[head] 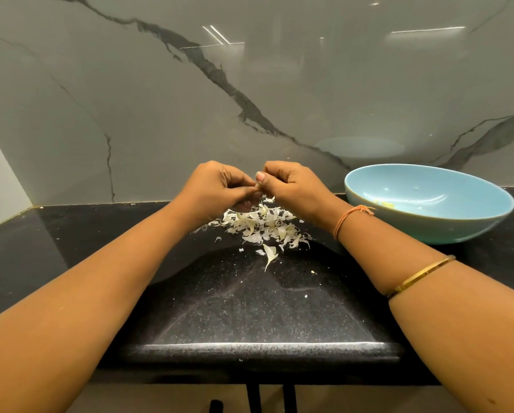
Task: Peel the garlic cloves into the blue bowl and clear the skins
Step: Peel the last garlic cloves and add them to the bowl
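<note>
both hands meet above the back of the counter, fingers curled in toward each other. the left hand (217,187) and the right hand (293,186) pinch the same small thing between their fingertips, the right thumb laid on top with its nail facing up. that thing, the garlic clove (258,188), is almost wholly covered by the fingers; only a pale sliver shows where the tips touch, so whether skin is still on it cannot be told. the far edge of the skins is hidden behind the hands and left wrist.

both forearms run out of the bottom corners and are cut off there. a few small yellowish pieces (384,204) lie low in the blue bowl (428,229), too small and blurred to say for sure that they are peeled cloves.

the skins (264,226) lie in a loose white heap on the black counter (249,311), right under the hands, with one longer curl and some crumbs strayed nearer the front edge. the bowl stands on the counter to the right of the heap, just beyond the right wrist, near the wall and tilted in the wide lens. the right forearm crosses in front of the bowl's left side. a thin orange thread (343,219) circles the right wrist and a gold bangle (419,275) sits further up that arm. a grey marble wall (190,99) with dark veins rises behind the counter and shows a faint reflection of the bowl.
</note>
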Demonstrator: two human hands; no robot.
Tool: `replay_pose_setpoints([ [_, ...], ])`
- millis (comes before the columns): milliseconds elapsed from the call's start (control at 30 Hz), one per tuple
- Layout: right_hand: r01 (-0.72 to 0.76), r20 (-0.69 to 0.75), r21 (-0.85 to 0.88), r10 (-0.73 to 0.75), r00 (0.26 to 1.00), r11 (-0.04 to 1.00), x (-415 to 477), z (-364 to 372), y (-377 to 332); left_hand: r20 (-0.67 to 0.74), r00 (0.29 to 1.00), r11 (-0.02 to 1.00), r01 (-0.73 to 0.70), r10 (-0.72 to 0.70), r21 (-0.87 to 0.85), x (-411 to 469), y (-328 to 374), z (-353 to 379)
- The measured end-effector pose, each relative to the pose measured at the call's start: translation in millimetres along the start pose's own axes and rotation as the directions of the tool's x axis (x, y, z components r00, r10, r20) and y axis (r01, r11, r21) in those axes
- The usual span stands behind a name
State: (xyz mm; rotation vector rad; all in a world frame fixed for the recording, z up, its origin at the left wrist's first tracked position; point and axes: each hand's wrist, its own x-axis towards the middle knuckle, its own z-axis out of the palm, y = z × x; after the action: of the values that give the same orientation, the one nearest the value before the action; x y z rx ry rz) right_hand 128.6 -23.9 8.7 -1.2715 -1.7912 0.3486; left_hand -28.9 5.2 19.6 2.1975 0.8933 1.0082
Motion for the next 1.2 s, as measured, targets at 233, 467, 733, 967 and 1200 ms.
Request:
replay_pose_setpoints([
  [233, -0.058, -0.007, 0.010, 0.058, 0.998, 0.998, 1.2, 0.8, -0.9, -0.026, 0.998, 0.998, -0.057, 0.057, -0.016, -0.2, -1.1, 0.3],
  [467, -0.103, -0.102, -0.149, 0.088, 0.991, 0.983, 1.7, 1.2, 4.4, -0.148, 0.983, 0.990, -0.121, 0.111, -0.066, 1.9, -1.9, -1.9],
  [733, -0.112, -0.064, 0.169, 0.124, 0.990, 0.979, 0.6, -1.2, -0.5, -0.223, 0.955, 0.979, -0.180, 0.198, 0.100, 4.1, -8.9, -3.5],
  [967, -0.037, -0.090, 0.229, 0.059, 0.994, 0.973, -1.2, 0.9, -7.2, -0.222, 0.951, 0.966, -0.176, 0.216, 0.189, 5.4, -11.3, -4.4],
  [1200, -0.003, -0.127, -0.027, -0.001, 0.992, 1.000, -1.7, 2.4, -9.4, -0.122, 0.967, 0.955, -0.193, 0.224, 0.225, 3.2, -10.7, 2.6],
])
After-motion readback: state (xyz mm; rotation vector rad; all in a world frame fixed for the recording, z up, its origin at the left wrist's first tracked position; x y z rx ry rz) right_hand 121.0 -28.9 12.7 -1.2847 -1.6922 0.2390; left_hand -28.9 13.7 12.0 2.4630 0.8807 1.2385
